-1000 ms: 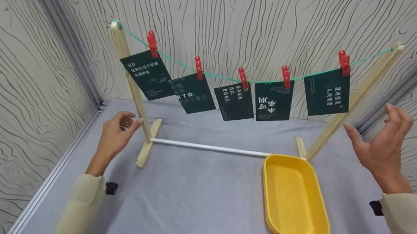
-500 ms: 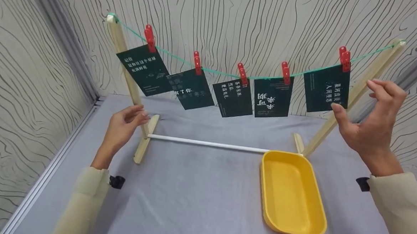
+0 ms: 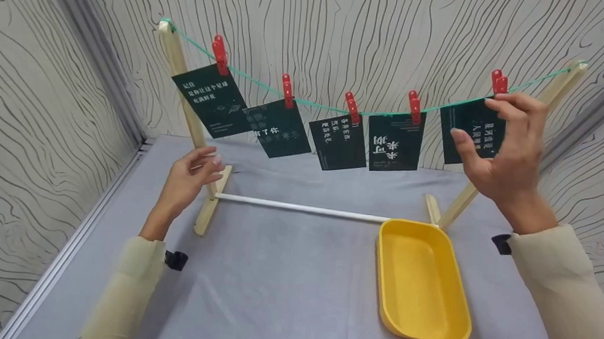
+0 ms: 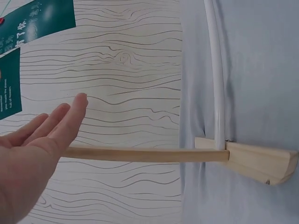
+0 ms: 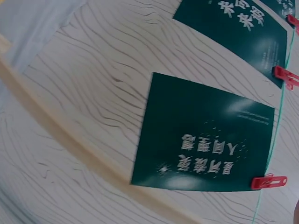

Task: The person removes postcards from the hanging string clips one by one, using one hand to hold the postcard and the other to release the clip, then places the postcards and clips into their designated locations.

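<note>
Cards (image 3: 394,138), five of them and dark green with pale lettering, hang in a row in the head view from a sagging green string (image 3: 331,108), each held by a red clip. The string runs between two wooden posts, the left post (image 3: 176,62) and the right post (image 3: 562,90), which a white rod (image 3: 302,209) joins low down. The right hand (image 3: 514,160) is raised in front of the rightmost card (image 3: 464,117), thumb and fingers spread apart; its fingertips lie just below that card's clip (image 3: 499,81), and whether they touch the card cannot be told from here. The left hand (image 3: 183,181), fingers loosely bent, is beside the lower part of the left post. On the cloth-covered desk (image 3: 275,287), a yellow tray (image 3: 420,279) sits near the foot of the right post.

The left wrist view shows the left hand's fingers extended, with the left post passing behind them to its wooden foot (image 4: 254,161). Parts of two cards show at the upper left.

In the right wrist view, the rightmost card hangs by one corner, its neighbour above it. Only a sliver of the right hand appears at the edge.
</note>
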A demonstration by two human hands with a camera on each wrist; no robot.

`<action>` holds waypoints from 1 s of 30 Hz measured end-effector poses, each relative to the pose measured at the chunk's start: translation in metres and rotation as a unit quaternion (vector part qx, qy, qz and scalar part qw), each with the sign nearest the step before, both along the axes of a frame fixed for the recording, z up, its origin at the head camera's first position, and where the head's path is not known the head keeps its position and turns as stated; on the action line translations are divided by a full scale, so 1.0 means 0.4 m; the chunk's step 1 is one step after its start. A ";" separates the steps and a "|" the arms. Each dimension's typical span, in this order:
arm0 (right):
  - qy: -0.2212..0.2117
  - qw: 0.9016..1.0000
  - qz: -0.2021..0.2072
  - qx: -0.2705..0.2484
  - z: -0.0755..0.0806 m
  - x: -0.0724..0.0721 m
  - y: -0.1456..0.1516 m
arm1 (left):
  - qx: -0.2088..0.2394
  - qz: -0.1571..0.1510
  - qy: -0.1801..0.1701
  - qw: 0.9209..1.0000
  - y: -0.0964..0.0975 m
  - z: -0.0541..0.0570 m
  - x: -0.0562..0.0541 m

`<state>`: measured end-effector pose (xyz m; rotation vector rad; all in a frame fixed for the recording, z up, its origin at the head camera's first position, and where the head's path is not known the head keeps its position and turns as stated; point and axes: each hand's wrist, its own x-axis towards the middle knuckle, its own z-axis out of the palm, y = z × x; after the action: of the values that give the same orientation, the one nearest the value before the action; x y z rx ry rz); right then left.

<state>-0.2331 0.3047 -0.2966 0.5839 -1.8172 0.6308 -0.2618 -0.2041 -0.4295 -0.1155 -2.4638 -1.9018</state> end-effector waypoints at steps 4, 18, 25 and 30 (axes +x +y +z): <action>0.005 1.000 0.007 0.015 0.020 -0.010 -0.021 | 0.013 -0.004 -0.004 1.000 0.016 0.006 -0.008; 0.015 0.999 0.037 0.027 0.094 -0.030 -0.143 | 0.089 0.016 -0.005 0.996 0.056 0.019 -0.035; 0.000 0.997 0.070 0.045 0.101 -0.060 -0.216 | 0.110 0.032 0.033 0.993 0.090 0.019 -0.042; -0.020 0.995 0.085 0.044 0.106 -0.083 -0.257 | 0.119 0.031 0.060 0.991 0.095 0.026 -0.047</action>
<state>-0.2664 0.2020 -0.2541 0.7965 -1.8517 0.6837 -0.2806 -0.1659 -0.4190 -0.1408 -2.1220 -2.0787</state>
